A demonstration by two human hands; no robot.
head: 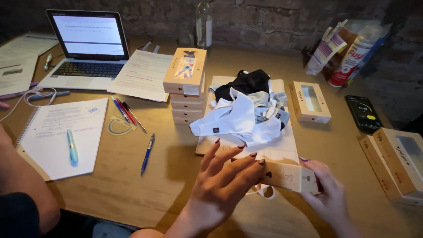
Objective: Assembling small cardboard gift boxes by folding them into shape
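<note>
Head cam had both hands low on the wooden table (132, 185), working a small flat cardboard box (288, 177). Right hand (328, 194) was wrapped around the box's right end, fingers curled on it. Left hand (222, 183) was wide open, fingers spread out and just the tips resting on the box's left end, so pressing rather than gripping. A white loop (264, 192) poked out under the box. Right behind it sat a pile of white and black garments (246, 110) on a sheet of paper (282, 150), with a stack of matching boxes (186, 83) to the left. Blue pen (147, 154) lay off to the side, well apart.
</note>
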